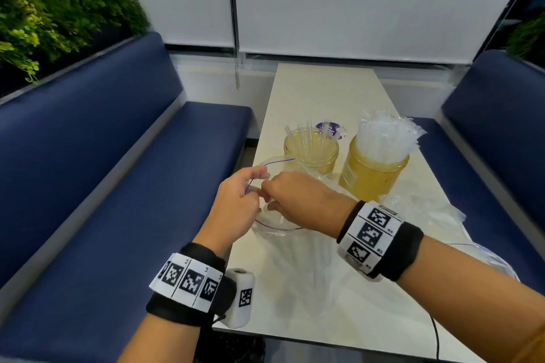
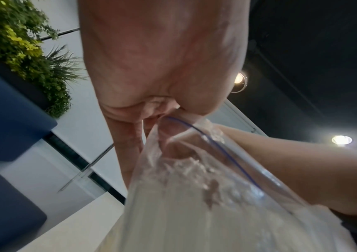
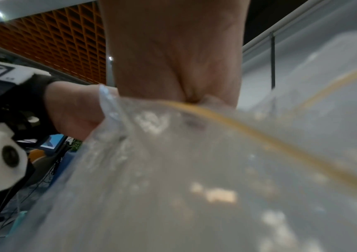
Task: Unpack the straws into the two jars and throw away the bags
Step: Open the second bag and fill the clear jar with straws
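Note:
My left hand pinches one lip of a clear zip bag by its purple seal line, and my right hand pinches the opposite lip close beside it. The bag hangs over the table's near end, and faint clear straws show inside it. The left wrist view shows the left hand pinching the bag. The right wrist view shows the right hand gripping the bag. Beyond the hands stand two amber jars: the left jar with a few straws, the right jar packed with wrapped straws.
A crumpled empty bag lies to the right of the jars on the cream table. A purple lid lies behind the left jar. Blue benches flank the table, with plants behind the left one.

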